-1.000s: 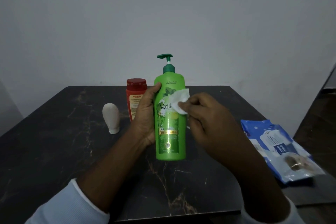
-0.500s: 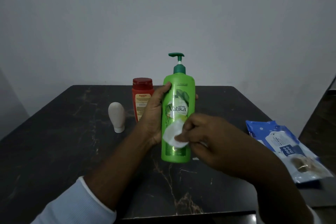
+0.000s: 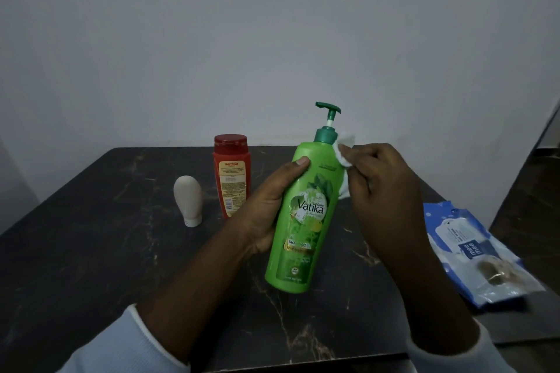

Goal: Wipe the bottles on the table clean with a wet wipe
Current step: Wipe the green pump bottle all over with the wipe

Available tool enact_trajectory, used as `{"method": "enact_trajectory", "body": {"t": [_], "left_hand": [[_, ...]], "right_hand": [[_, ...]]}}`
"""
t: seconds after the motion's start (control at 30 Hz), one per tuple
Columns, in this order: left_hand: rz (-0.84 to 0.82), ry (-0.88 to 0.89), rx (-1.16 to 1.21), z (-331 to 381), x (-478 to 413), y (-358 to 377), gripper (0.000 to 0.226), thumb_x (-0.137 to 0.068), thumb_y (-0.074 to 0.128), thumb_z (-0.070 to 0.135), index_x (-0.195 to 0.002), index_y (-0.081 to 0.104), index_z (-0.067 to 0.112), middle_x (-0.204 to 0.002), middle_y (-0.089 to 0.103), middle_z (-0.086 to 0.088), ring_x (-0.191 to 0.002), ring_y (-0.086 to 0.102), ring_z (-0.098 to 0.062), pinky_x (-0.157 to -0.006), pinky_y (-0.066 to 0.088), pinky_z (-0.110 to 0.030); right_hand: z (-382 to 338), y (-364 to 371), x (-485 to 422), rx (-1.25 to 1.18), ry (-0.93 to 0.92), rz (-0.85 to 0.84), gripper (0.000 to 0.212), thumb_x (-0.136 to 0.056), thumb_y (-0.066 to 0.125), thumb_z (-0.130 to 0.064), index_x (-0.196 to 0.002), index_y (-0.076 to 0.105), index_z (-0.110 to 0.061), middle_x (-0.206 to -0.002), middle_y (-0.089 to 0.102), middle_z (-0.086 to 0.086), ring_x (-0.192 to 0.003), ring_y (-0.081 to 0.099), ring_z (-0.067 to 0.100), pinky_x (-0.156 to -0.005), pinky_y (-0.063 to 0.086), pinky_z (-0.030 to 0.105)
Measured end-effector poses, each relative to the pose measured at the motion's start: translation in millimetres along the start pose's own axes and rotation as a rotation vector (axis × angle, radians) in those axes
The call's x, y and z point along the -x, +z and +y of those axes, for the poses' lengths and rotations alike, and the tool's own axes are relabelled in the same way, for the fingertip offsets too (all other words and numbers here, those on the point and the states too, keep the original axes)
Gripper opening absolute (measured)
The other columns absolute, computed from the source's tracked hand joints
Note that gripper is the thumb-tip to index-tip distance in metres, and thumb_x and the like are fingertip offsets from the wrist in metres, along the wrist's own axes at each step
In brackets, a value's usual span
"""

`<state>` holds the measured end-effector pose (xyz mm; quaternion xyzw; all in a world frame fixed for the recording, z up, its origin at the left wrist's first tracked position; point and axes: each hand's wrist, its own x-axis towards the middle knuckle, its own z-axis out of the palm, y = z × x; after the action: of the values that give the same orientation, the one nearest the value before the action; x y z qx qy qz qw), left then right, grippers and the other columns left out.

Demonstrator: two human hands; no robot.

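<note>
A tall green pump bottle (image 3: 304,221) leans to the right over the dark marble table (image 3: 91,251). My left hand (image 3: 266,209) grips its left side, thumb on the upper front. My right hand (image 3: 378,188) pinches a white wet wipe (image 3: 344,150) against the bottle's right shoulder, just below the dark green pump collar. A red bottle (image 3: 231,174) with a red cap stands upright behind my left hand. To its left a small white tube (image 3: 188,200) stands on its cap.
A blue and white wet wipe pack (image 3: 472,254) lies flat at the table's right edge. A plain pale wall rises behind the table. Dark floor shows at the far right.
The wipe went from the label down to the lower front, then up to the bottle's right shoulder. The bottle has tilted to the right and sits closer to me.
</note>
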<state>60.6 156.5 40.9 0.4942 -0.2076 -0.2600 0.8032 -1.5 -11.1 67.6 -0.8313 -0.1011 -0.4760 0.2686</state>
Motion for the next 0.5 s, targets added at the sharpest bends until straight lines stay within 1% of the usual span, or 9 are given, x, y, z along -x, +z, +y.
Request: {"method": "enact_trajectory", "body": {"t": [0.03,0.07,0.13,0.17,0.2,0.27,0.33,0.43,0.5], "left_hand": [[0.006,0.009,-0.022,-0.3,-0.1,0.3,0.052,-0.095,0.067,0.046,-0.131,0.065,0.009,-0.108,0.075,-0.016,-0.089,0.074,-0.028,-0.076,0.061,-0.042],[0.013,0.022,-0.042,-0.8,-0.8,0.5,0.055,-0.095,0.067,0.046,-0.134,0.063,0.008,-0.11,0.075,-0.017,-0.09,0.074,-0.028,-0.076,0.06,-0.042],[0.019,0.049,-0.065,-1.5,-1.5,1.3,0.057,-0.095,0.067,0.044,-0.137,0.06,0.007,-0.114,0.072,-0.02,-0.092,0.072,-0.03,-0.078,0.059,-0.043],[0.021,0.062,-0.075,-2.0,-1.7,1.8,0.056,-0.095,0.068,0.043,-0.137,0.059,0.006,-0.117,0.069,-0.022,-0.094,0.07,-0.032,-0.082,0.058,-0.044],[0.021,0.074,-0.088,-3.1,-2.0,2.1,0.055,-0.096,0.067,0.042,-0.137,0.058,0.007,-0.119,0.067,-0.024,-0.097,0.068,-0.035,-0.086,0.055,-0.048],[0.015,0.086,-0.118,-6.5,-2.4,2.3,0.05,-0.098,0.067,0.039,-0.135,0.059,0.007,-0.122,0.064,-0.027,-0.104,0.062,-0.041,-0.093,0.049,-0.055],[0.037,0.082,-0.134,-7.2,-2.4,2.6,0.049,-0.097,0.067,0.039,-0.133,0.059,0.006,-0.12,0.065,-0.027,-0.104,0.061,-0.042,-0.093,0.049,-0.056],[0.092,0.075,-0.131,-1.3,-2.0,0.8,0.052,-0.094,0.069,0.041,-0.131,0.06,0.006,-0.112,0.071,-0.024,-0.091,0.07,-0.035,-0.079,0.059,-0.047],[0.103,0.081,-0.143,1.0,-1.8,0.3,0.054,-0.094,0.069,0.043,-0.13,0.059,0.004,-0.11,0.072,-0.024,-0.088,0.072,-0.033,-0.075,0.061,-0.045]], "right_hand": [[0.5,0.2,0.2,-0.01,-0.012,0.012,0.036,-0.089,0.059,0.002,-0.122,0.067,-0.01,-0.098,0.059,0.007,-0.086,0.054,0.01,-0.073,0.038,0.008],[0.3,0.7,0.1,-0.026,-0.033,0.02,0.036,-0.089,0.059,0.003,-0.121,0.067,-0.009,-0.098,0.058,0.007,-0.086,0.055,0.012,-0.073,0.042,0.012],[-2.0,1.7,-0.3,-0.055,-0.096,0.024,0.036,-0.087,0.06,0.006,-0.119,0.068,-0.008,-0.098,0.059,0.008,-0.089,0.057,0.02,-0.074,0.048,0.027],[-4.0,2.5,-0.3,-0.062,-0.129,0.016,0.036,-0.086,0.06,0.007,-0.117,0.069,-0.008,-0.1,0.06,0.009,-0.092,0.057,0.023,-0.075,0.048,0.032],[-6.1,3.2,0.3,-0.06,-0.156,0.008,0.035,-0.085,0.061,0.007,-0.115,0.07,-0.007,-0.101,0.06,0.009,-0.094,0.057,0.024,-0.077,0.048,0.034],[-8.0,3.3,0.7,-0.041,-0.171,-0.005,0.032,-0.084,0.061,0.006,-0.11,0.071,-0.008,-0.1,0.06,0.009,-0.094,0.055,0.024,-0.077,0.046,0.034],[-5.3,1.1,-1.5,-0.04,-0.133,-0.014,0.03,-0.085,0.06,0.006,-0.108,0.071,-0.008,-0.099,0.06,0.007,-0.091,0.056,0.023,-0.075,0.047,0.034],[2.2,-3.7,-4.7,-0.063,-0.061,-0.004,0.027,-0.087,0.059,0.005,-0.106,0.071,-0.009,-0.099,0.064,0.006,-0.091,0.06,0.021,-0.076,0.05,0.037],[3.2,-5.3,-4.3,-0.074,-0.044,0.013,0.027,-0.087,0.058,0.005,-0.107,0.071,-0.009,-0.1,0.065,0.006,-0.091,0.062,0.018,-0.078,0.05,0.032]]}}
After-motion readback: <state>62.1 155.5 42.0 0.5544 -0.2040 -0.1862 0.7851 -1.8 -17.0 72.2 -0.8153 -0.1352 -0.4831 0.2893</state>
